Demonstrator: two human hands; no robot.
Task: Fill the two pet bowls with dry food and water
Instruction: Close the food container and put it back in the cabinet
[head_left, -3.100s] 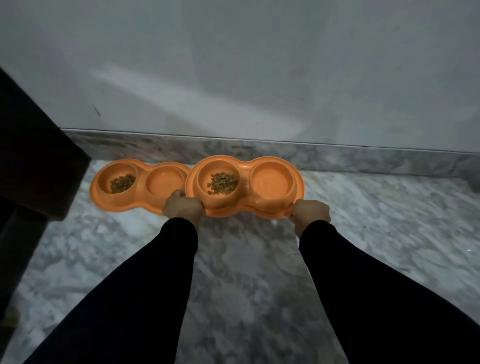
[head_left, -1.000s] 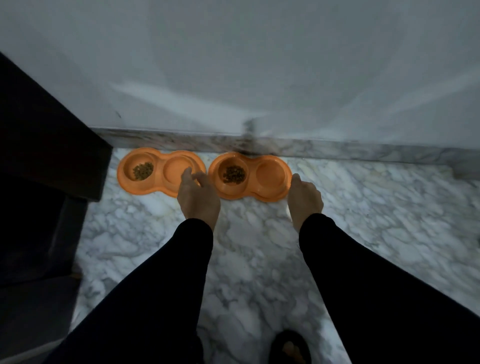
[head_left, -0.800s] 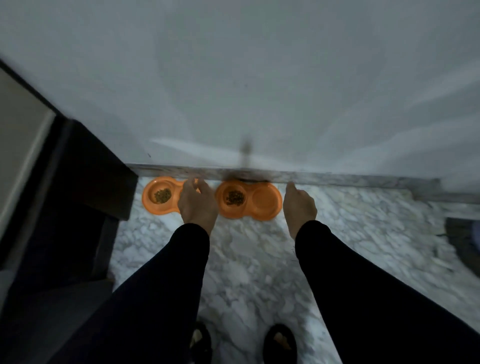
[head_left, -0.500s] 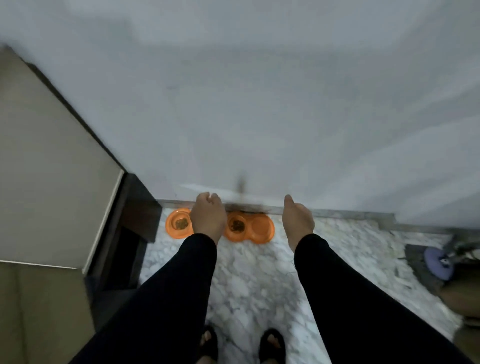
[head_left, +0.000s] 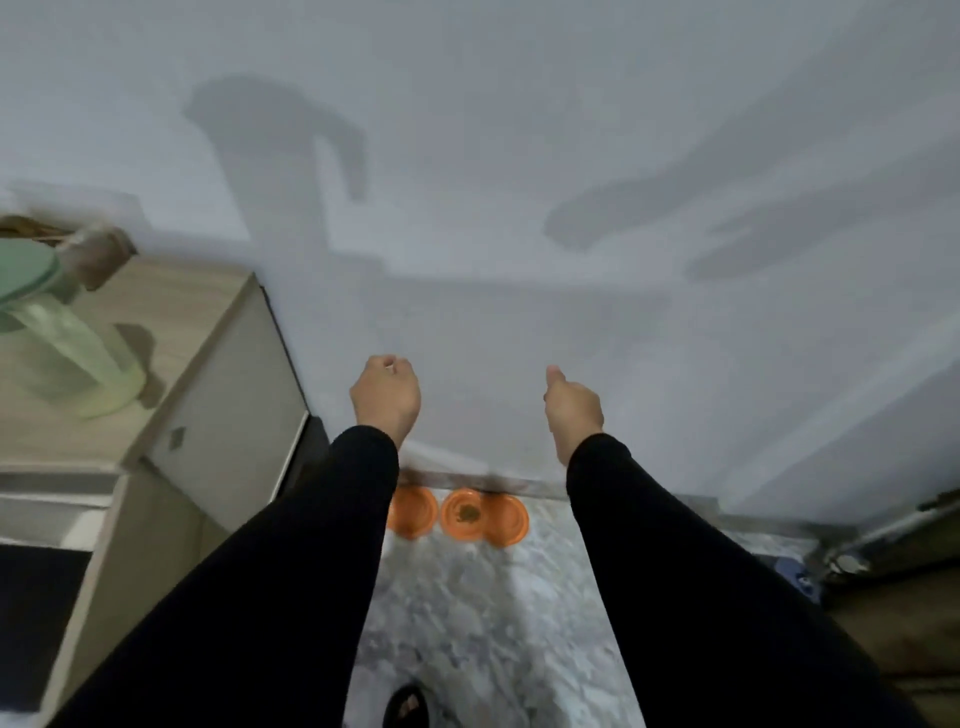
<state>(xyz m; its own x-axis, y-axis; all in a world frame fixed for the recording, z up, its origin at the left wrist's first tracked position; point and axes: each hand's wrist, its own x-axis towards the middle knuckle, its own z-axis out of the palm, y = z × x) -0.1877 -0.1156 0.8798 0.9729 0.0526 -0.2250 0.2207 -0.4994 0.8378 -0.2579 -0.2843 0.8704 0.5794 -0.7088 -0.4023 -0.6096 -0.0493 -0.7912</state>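
Two orange pet bowls (head_left: 485, 515) sit on the marble floor (head_left: 483, 613) at lower centre against the wall; kibble shows in one well, water I can't confirm. My left hand (head_left: 385, 397) and right hand (head_left: 572, 408), mid-frame, hang loosely curled, holding nothing.

Grey-veined marble floor (head_left: 483, 623), two orange double pet bowls (head_left: 485, 517) side by side against far skirting, dry food (head_left: 467, 514) in one well
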